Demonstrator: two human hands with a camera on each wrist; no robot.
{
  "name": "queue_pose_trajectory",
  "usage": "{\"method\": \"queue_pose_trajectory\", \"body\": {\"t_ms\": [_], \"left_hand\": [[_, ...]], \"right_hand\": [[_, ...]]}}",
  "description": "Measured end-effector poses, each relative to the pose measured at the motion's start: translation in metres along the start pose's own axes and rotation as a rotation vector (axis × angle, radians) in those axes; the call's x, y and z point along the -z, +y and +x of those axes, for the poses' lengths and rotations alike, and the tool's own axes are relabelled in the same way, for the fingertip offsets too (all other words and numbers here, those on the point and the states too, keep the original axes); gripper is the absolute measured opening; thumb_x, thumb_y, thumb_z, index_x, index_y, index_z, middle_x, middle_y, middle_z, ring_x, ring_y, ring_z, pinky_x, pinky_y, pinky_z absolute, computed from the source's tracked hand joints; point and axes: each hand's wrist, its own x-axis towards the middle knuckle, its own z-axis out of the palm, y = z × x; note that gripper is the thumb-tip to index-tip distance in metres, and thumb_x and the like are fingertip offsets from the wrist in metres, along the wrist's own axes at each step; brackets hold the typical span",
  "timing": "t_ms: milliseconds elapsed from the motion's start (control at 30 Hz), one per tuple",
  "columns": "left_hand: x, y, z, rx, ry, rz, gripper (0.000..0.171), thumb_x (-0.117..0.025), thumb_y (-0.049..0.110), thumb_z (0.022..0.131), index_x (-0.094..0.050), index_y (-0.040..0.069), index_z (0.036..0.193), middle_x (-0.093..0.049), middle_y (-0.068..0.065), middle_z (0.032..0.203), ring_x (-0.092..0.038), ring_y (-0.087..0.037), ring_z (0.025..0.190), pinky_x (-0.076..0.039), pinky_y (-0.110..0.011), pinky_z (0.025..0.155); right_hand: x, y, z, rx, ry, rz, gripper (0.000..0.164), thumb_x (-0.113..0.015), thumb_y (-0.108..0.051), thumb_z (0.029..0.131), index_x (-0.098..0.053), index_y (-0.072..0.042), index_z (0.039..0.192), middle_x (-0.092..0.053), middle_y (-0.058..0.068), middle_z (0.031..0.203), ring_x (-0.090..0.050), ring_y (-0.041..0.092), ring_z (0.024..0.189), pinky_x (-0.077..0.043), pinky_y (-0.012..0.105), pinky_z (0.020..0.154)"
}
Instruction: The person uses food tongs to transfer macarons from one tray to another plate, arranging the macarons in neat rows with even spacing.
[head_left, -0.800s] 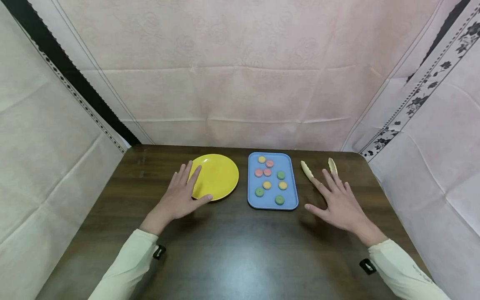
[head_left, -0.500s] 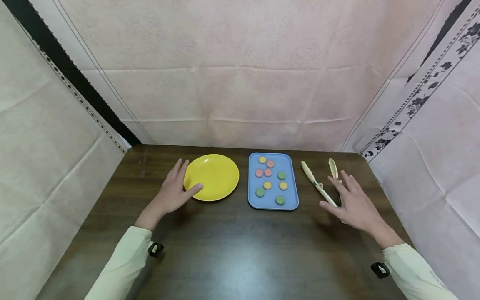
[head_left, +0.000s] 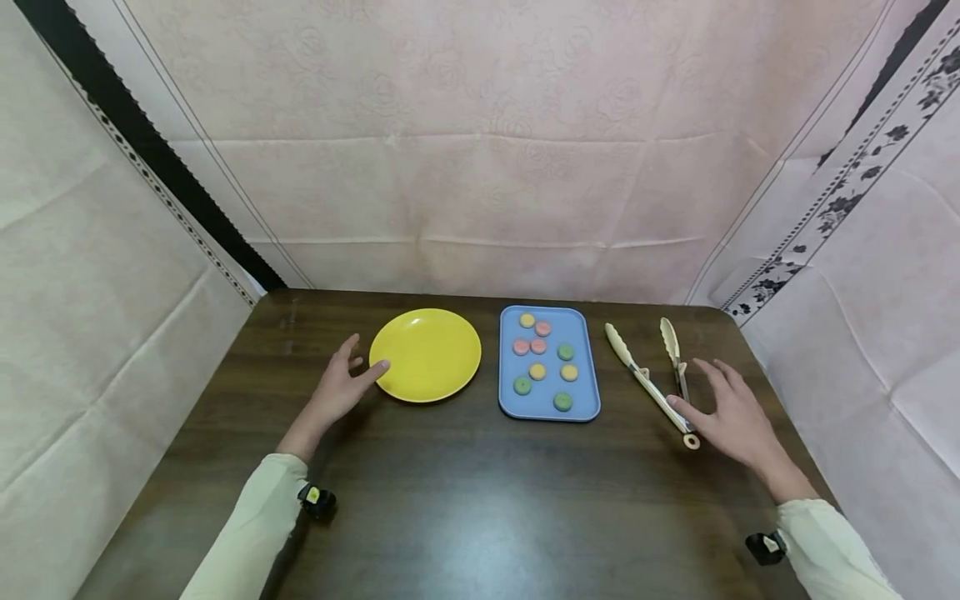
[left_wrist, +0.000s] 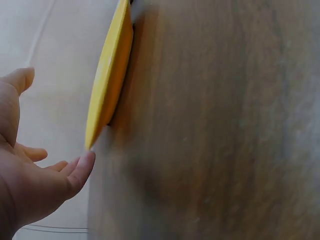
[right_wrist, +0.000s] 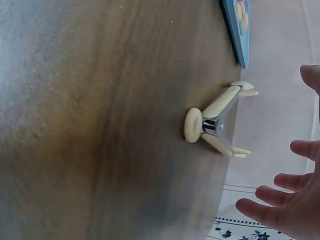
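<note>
My left hand [head_left: 341, 386] is at the left rim of a round yellow plate [head_left: 426, 354], thumb and fingers spread apart and holding nothing. In the left wrist view the plate [left_wrist: 107, 75] appears edge-on, close to the fingertips. On the right, cream-coloured tongs [head_left: 648, 387] lie spread on the table, their ring end [right_wrist: 193, 125] toward me. My right hand [head_left: 738, 421] hovers over the right side of the tongs with parted fingers, its thumb overlapping them in the head view. Nothing is in its grasp.
Between plate and tongs lies a blue tray [head_left: 510, 400] bearing several small round pieces, such as a green one [head_left: 562, 402], a pink one [head_left: 521, 347] and a yellow one [head_left: 537, 372]. Pale cloth [head_left: 480, 192] hangs behind the dark wooden table [head_left: 465, 500] and along both sides.
My left hand has drawn back left from over the plate, its fingers bending a little. My right hand has moved right, uncovering more of the tongs. Plate, tray and tongs stay put.
</note>
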Motion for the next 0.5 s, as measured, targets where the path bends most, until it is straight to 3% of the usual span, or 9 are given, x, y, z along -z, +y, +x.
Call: {"method": "queue_pose_trajectory", "body": {"t_ms": [200, 367, 500], "left_hand": [[-0.004, -0.004, 0.002, 0.053, -0.013, -0.169, 0.095, -0.065, 0.038, 0.101, -0.002, 0.006, 0.165, -0.015, -0.025, 0.167, -0.035, -0.041, 0.147, -0.042, -0.054, 0.113], [-0.009, -0.014, 0.008, 0.091, -0.040, -0.301, 0.100, -0.069, 0.036, 0.099, 0.001, 0.005, 0.164, -0.017, -0.026, 0.166, -0.040, -0.038, 0.145, -0.042, -0.049, 0.114], [-0.014, -0.023, 0.013, 0.082, -0.046, -0.317, 0.098, -0.070, 0.034, 0.099, -0.003, 0.004, 0.164, -0.023, -0.026, 0.164, -0.041, -0.037, 0.145, -0.040, -0.048, 0.115]], "right_hand": [[-0.008, 0.005, -0.002, -0.067, -0.005, 0.040, 0.094, -0.064, -0.060, 0.095, -0.030, 0.002, 0.157, -0.031, 0.042, 0.150, -0.036, 0.063, 0.131, -0.034, 0.078, 0.096], [-0.016, 0.009, -0.001, -0.114, -0.008, 0.064, 0.099, -0.063, -0.063, 0.094, -0.028, 0.004, 0.157, -0.036, 0.040, 0.147, -0.044, 0.057, 0.126, -0.040, 0.073, 0.093], [-0.023, 0.010, -0.001, -0.151, -0.011, 0.067, 0.103, -0.064, -0.065, 0.092, -0.027, 0.007, 0.156, -0.043, 0.038, 0.139, -0.053, 0.052, 0.116, -0.046, 0.067, 0.086]]}}
